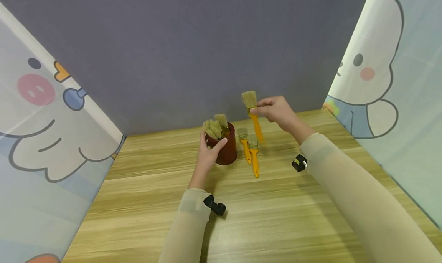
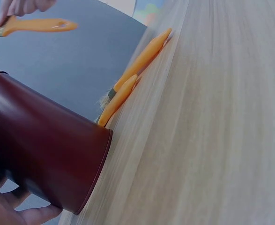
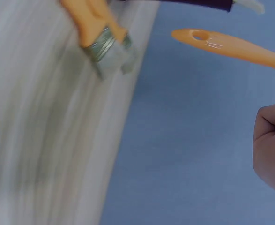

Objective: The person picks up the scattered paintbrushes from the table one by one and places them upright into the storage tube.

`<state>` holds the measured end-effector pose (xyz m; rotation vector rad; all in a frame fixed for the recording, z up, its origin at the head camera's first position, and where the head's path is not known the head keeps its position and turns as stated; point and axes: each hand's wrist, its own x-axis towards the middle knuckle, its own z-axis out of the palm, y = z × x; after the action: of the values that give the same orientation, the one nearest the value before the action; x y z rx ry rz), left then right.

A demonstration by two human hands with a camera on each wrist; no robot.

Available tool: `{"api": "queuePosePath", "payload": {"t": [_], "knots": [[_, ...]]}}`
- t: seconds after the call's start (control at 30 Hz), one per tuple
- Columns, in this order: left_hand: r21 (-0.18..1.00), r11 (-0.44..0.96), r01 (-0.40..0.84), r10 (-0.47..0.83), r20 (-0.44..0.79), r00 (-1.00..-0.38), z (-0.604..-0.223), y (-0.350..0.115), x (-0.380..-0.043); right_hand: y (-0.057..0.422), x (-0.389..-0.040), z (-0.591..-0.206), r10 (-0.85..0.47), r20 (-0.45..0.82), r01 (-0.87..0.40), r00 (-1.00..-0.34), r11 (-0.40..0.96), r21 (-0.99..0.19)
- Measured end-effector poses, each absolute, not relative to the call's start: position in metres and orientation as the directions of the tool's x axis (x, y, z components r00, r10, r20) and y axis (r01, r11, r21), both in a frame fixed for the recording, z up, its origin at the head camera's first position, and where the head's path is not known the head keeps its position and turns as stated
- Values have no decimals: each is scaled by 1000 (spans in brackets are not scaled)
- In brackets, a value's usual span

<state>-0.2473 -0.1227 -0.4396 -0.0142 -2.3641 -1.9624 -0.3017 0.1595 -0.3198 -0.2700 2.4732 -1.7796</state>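
My right hand (image 1: 277,112) pinches a flat paintbrush (image 1: 256,125) near its metal ferrule, bristles up and orange handle hanging down. That handle (image 3: 226,46) also shows in the right wrist view, above the table. My left hand (image 1: 206,155) holds a dark red round pot (image 1: 228,154) at its left side, thumb over the near rim. The pot stands on the table with several brushes (image 1: 215,128) in it, bristles up. Two more orange-handled paintbrushes, one shorter (image 1: 245,149) and one longer (image 1: 255,161), lie right of the pot, handles toward me.
The wood-grain table (image 1: 148,201) meets a grey upright panel (image 1: 172,63) close behind the pot. Cartoon-printed sheets rise along the left side (image 1: 34,140) and the right side (image 1: 407,159). Black wrist devices (image 1: 299,163) sit on both sleeves.
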Motion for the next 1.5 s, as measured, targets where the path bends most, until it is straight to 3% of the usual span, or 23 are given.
{"api": "queuePosePath", "payload": {"t": [0.3, 0.7, 1.5], "knots": [[979, 199, 42, -46, 52, -998, -439, -123, -248, 132, -304, -295, -194, 160, -200, -968, 209, -957], [978, 209, 21, -68, 36, -997, -439, -122, -249, 98, -300, -279, -186, 169, -193, -968, 123, -973], [977, 213, -3, -48, 7, -999, -438, -122, -249, 64, -302, -312, -253, 65, -160, -965, 375, -913]]}}
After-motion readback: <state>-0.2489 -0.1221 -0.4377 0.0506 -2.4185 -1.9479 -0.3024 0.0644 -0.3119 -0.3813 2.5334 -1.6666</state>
